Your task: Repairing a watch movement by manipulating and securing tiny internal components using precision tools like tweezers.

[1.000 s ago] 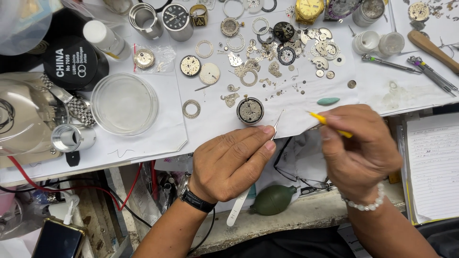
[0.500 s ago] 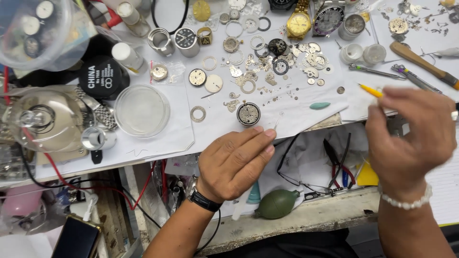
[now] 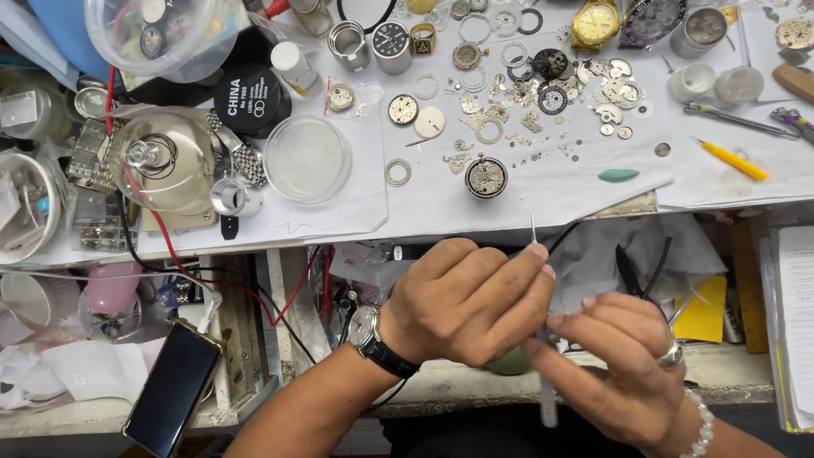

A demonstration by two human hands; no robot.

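Glossy metal tweezers (image 3: 533,227); matt white paper sheet (image 3: 551,182).

Your way forward is bare white paper (image 3: 551,191) up to the round open watch movement (image 3: 486,177); beyond it, scattered small metal watch parts (image 3: 543,85) crowd everything.

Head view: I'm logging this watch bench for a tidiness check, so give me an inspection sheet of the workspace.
Surface: white paper sheets cover the bench.
Job's things: thin metal tool, tip up, pinched by the left hand; the right hand meets it lower down.
Clutter: round watch movement, loose gears and rings, gold wristwatch, yellow-handled tool, clear round dish, glass dome.
Hands: both closed around the tool, in front of the bench edge.
Cables: red wire and a black one run under the bench.
Surroundings: dark phone on a lower ledge.
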